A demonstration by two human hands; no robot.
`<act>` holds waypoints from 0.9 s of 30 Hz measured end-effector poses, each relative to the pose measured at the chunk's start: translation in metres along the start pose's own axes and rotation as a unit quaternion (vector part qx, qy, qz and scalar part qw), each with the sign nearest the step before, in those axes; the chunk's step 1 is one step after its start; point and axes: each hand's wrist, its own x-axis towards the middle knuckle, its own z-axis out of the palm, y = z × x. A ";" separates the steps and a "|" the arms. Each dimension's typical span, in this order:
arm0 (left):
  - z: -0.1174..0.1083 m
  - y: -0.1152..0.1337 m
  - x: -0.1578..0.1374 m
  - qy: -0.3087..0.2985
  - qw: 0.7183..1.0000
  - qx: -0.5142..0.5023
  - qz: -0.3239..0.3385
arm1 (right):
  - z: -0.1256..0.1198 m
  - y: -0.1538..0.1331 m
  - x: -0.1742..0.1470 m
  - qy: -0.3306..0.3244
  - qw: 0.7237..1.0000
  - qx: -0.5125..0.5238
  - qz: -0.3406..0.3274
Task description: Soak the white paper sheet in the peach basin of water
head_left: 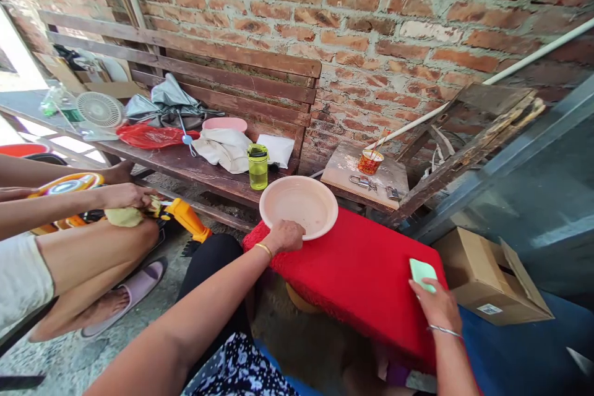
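A pale pink basin [330, 218] with water in it stands at the left end of a red cloth-covered table [357, 272]. My left hand [286, 236], with a gold bangle at the wrist, grips the basin's near rim. Over at the table's right end, my right hand [439, 306] holds a mint-green rectangular pad [422, 272] with rounded corners, which looks like a sponge. The pad is close to the red cloth; whether it touches I cannot tell. A yellow-green bottle [258, 168] is just behind the basin, on the wooden bench [218, 176].
At left, another person's hand [127, 196] holds a yellowish cloth against a yellow-orange toy [188, 218]. The bench carries a fan [99, 110], a red bag [151, 135] and an umbrella [172, 99]. A cup [370, 162] stands on a small wooden stand. A cardboard box [482, 278] sits at right.
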 end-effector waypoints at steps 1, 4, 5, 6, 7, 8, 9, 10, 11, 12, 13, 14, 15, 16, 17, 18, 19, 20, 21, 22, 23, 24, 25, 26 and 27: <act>0.000 0.000 0.000 -0.001 1.000 -0.002 0.000 | -0.010 0.024 0.001 0.004 0.999 0.003 0.046; -0.001 0.001 0.000 -0.002 1.000 -0.007 0.001 | -0.034 0.080 -0.007 0.037 0.984 0.008 0.177; -0.001 0.001 0.000 -0.002 1.000 -0.008 0.001 | -0.038 0.091 -0.012 0.051 0.978 0.010 0.204; -0.002 0.001 -0.001 -0.002 1.000 -0.008 0.000 | -0.040 0.096 -0.017 0.061 0.974 0.014 0.219; -0.002 0.001 -0.001 -0.002 1.000 -0.008 0.000 | -0.040 0.095 -0.022 0.067 0.974 0.022 0.217; -0.003 0.001 -0.001 -0.003 1.000 -0.006 -0.001 | -0.037 0.088 -0.028 0.072 0.977 0.033 0.200; -0.003 0.001 -0.001 -0.003 1.000 -0.004 -0.002 | -0.031 0.075 -0.035 0.071 0.982 0.049 0.170; -0.003 0.001 -0.001 -0.003 1.000 -0.002 -0.002 | -0.023 0.057 -0.043 0.065 0.987 0.070 0.130; -0.003 0.002 -0.001 -0.004 1.000 0.001 -0.002 | -0.012 0.036 -0.052 0.056 0.990 0.095 0.082; -0.003 0.002 -0.002 -0.003 1.000 0.003 -0.002 | -0.001 0.012 -0.063 0.041 0.991 0.123 0.032; -0.004 0.002 -0.002 -0.003 1.000 0.006 -0.001 | 0.011 -0.014 -0.075 0.013 0.988 0.154 -0.017; -0.004 0.002 -0.002 -0.002 1.000 0.009 0.000 | 0.023 -0.040 -0.088 -0.004 0.983 0.173 -0.067; -0.004 0.002 -0.002 -0.002 1.000 0.011 0.000 | 0.035 -0.064 -0.102 -0.026 0.975 0.180 -0.125; -0.004 0.002 -0.003 -0.003 1.000 0.013 0.000 | 0.044 -0.086 -0.116 -0.044 0.967 0.178 -0.175; -0.004 0.002 -0.003 -0.003 1.000 0.015 -0.001 | 0.052 -0.106 -0.129 -0.062 0.960 0.168 -0.215; -0.004 0.003 -0.003 -0.004 1.000 0.017 -0.002 | 0.059 -0.121 -0.140 -0.076 0.953 0.154 -0.250; -0.005 0.003 -0.003 -0.005 1.000 0.018 -0.005 | 0.063 -0.133 -0.149 -0.083 0.948 0.139 -0.276; -0.005 0.003 -0.003 -0.005 1.000 0.019 -0.007 | 0.066 -0.140 -0.154 -0.085 0.945 0.123 -0.293; -0.005 0.003 -0.003 -0.005 1.000 0.020 -0.008 | 0.067 -0.142 -0.156 -0.081 0.944 0.108 -0.302; -0.005 0.003 -0.003 -0.005 1.000 0.020 -0.009 | 0.067 -0.140 -0.154 -0.073 0.945 0.096 -0.304; -0.005 0.003 -0.003 -0.006 1.000 0.019 -0.009 | 0.065 -0.133 -0.149 -0.065 0.948 0.087 -0.299; -0.005 0.003 -0.002 -0.007 1.000 0.018 -0.008 | 0.062 -0.121 -0.141 -0.055 0.954 0.081 -0.285; -0.005 0.002 -0.002 -0.007 1.000 0.016 -0.007 | 0.057 -0.106 -0.131 -0.045 0.960 0.078 -0.263; -0.005 0.002 -0.002 -0.007 1.000 0.013 -0.007 | 0.051 -0.087 -0.119 -0.036 0.968 0.078 -0.234; -0.004 0.001 -0.001 -0.006 1.000 0.011 -0.006 | 0.043 -0.065 -0.108 -0.027 0.977 0.077 -0.197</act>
